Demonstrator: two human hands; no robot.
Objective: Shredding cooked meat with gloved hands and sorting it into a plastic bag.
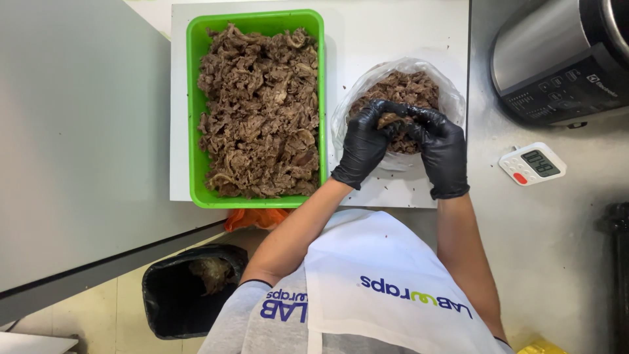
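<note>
both black-gloved hands, left hand [364, 148] and right hand [441, 152], pinch one small brown clump of shredded meat [390, 120], long axis nine-to-three, over the clear plastic bag of shredded meat [452, 98], green rectangular plastic tray [194, 111] at nine o'clock.

A commercial kitchen: steel counter [524, 262], green tray [194, 98] of shredded meat [259, 111], digital timer [532, 164], bin [187, 292].
</note>
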